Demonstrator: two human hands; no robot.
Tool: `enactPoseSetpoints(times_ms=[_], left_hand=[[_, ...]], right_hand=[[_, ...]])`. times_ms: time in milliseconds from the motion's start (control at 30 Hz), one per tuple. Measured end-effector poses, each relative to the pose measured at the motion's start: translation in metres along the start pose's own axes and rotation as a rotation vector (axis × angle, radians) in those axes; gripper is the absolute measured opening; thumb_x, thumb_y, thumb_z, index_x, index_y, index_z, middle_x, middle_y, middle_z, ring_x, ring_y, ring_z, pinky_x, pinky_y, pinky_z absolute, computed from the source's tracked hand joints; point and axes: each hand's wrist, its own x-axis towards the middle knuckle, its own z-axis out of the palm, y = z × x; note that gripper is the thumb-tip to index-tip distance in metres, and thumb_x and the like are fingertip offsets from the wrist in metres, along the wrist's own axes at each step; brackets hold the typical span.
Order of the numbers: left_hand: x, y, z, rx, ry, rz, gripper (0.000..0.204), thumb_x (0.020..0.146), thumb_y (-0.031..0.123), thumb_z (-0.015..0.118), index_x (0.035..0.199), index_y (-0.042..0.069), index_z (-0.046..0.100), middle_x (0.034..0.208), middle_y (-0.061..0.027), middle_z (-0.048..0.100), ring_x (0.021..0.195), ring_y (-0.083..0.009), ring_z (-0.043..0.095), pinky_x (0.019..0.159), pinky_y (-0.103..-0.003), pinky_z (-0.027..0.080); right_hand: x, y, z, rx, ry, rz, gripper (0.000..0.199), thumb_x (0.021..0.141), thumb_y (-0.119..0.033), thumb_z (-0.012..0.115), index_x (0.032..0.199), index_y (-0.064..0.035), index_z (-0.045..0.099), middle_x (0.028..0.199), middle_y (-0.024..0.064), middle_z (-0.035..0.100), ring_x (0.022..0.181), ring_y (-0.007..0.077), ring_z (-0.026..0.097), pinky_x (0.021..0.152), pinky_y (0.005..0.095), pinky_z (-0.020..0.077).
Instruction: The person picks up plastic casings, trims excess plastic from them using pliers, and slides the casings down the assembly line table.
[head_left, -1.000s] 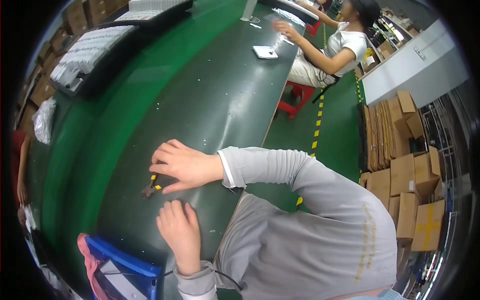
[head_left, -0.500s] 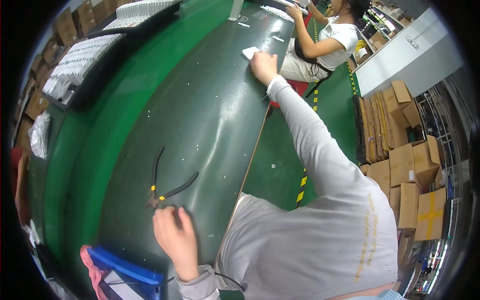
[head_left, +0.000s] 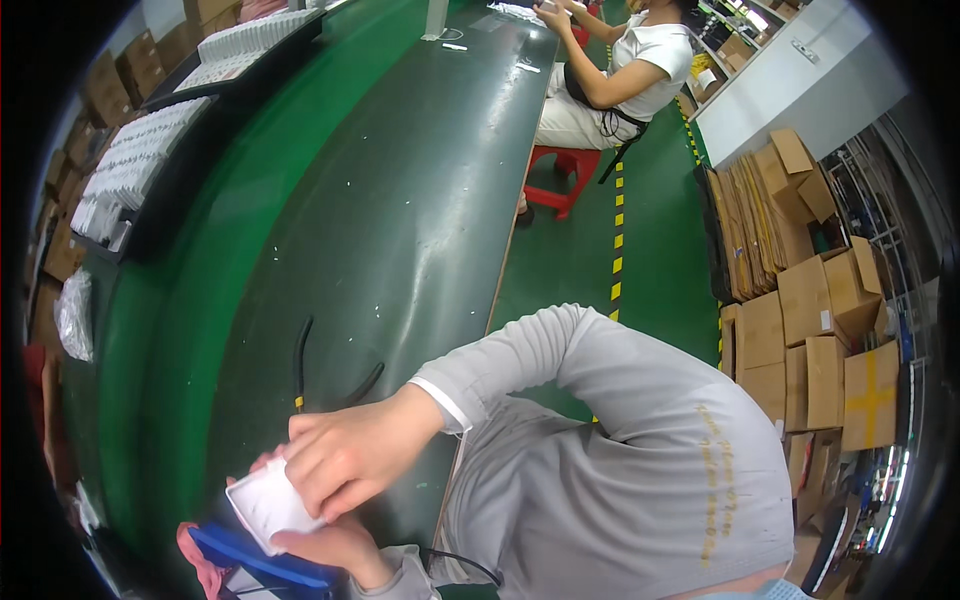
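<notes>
A shallow white square plastic case (head_left: 268, 503) is between my hands at the near left, above the table's near end. My left hand (head_left: 338, 547) grips it from below, thumb along its near edge and fingertips behind the far edge. Over its right side bends my right hand (head_left: 345, 452), its fingers curled down onto the case; whatever the fingertips pinch is hidden. Just beyond my right hand lie pliers with black handles and yellow bands (head_left: 301, 362), their jaws covered by the hand.
A blue bin (head_left: 265, 560) with pink cloth (head_left: 197, 560) stands at the table's near end. Tiny white bits dot the dark table (head_left: 400, 240). Ahead, a co-worker (head_left: 625, 75) sits on a red stool (head_left: 565, 170). Trays of white parts (head_left: 150, 150) stand left, cartons (head_left: 790, 330) right.
My right hand has come back from the far part of the table, bringing the white case to my left hand. The left hand has turned and taken hold of it.
</notes>
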Motion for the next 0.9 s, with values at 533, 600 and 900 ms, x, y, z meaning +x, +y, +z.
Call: enactPoseSetpoints(times_ms=[533,600,900], left_hand=[[0.013,0.047,0.000,-0.430,-0.089,-0.118,0.080,0.094,0.061,0.045,0.141,-0.002,0.034,0.101,-0.0122,0.049,0.086,-0.0216,0.049,0.070,-0.033,0.040],[0.015,0.056,-0.005,-0.412,0.013,-0.129,0.079,0.094,0.059,0.048,0.142,-0.002,0.033,0.101,-0.0123,0.048,0.086,-0.0216,0.049,0.071,-0.033,0.040],[0.020,0.065,-0.016,-0.561,-0.137,0.066,0.083,0.090,0.064,0.045,0.143,0.001,0.033,0.110,-0.0146,0.049,0.095,-0.0279,0.049,0.078,-0.040,0.041]], right_hand=[[-0.027,0.031,-0.076,-0.630,-0.440,0.247,0.077,0.070,-0.051,0.077,0.129,-0.0067,0.056,0.120,0.0145,0.053,0.115,0.0290,0.050,0.096,0.0438,0.0383],[-0.019,0.028,-0.070,-0.642,-0.522,0.262,0.070,0.071,-0.048,0.077,0.124,-0.0052,0.058,0.113,0.0131,0.055,0.108,0.0277,0.052,0.091,0.0417,0.0410],[0.003,0.031,-0.063,0.246,-0.024,0.754,0.033,0.094,-0.028,0.054,0.111,0.0003,0.056,0.101,0.0088,0.060,0.086,0.0172,0.059,0.077,0.0312,0.0484]])
